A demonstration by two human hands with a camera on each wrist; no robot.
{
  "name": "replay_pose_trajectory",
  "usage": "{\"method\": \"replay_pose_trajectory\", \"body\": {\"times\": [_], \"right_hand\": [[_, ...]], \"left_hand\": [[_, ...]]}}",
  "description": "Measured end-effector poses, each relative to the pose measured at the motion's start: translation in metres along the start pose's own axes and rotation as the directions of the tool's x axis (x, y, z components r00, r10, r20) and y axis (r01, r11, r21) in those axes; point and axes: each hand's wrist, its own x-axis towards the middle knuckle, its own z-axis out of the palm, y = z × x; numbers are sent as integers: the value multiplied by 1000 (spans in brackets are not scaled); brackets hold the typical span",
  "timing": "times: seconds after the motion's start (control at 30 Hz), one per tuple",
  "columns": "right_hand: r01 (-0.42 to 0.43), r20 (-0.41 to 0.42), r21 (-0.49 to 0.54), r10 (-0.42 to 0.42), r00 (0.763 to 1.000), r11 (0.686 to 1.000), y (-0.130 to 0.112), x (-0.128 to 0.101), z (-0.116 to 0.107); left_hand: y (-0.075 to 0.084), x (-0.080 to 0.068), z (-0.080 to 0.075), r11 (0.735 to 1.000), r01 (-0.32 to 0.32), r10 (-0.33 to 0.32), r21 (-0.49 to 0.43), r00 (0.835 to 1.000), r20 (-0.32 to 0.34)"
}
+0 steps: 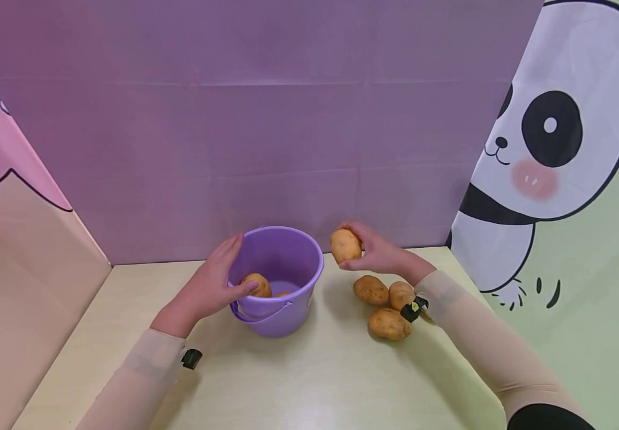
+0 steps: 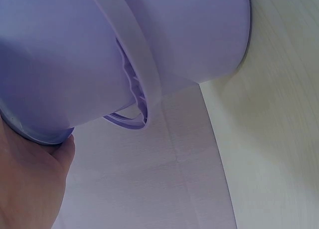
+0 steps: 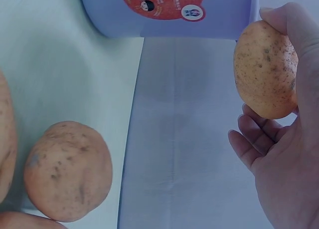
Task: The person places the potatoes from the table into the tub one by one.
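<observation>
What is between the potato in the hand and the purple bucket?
Nothing visible. The right hand holds the potato in the air just right of the bucket, whose top is open. The left hand rests on its far rim.

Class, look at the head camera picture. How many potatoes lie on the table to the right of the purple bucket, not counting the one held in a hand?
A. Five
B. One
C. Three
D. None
C. Three potatoes lie together on the table beside the purple bucket, while the right hand holds a fourth potato up in its fingers, clear of the table.
</observation>
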Motion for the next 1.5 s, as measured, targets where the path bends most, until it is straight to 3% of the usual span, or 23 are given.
{"method": "replay_pose_trajectory", "body": {"times": [0.73, 1.5], "right_hand": [[44, -11, -44, -45, 999, 998, -16, 15, -6], [96, 4, -114, -96, 995, 989, -38, 32, 3]], "left_hand": [[-3, -1, -1, 1000, 19, -19, -5, 1000, 12], [-1, -2, -1, 1000, -4, 4, -6, 1000, 4]]}}
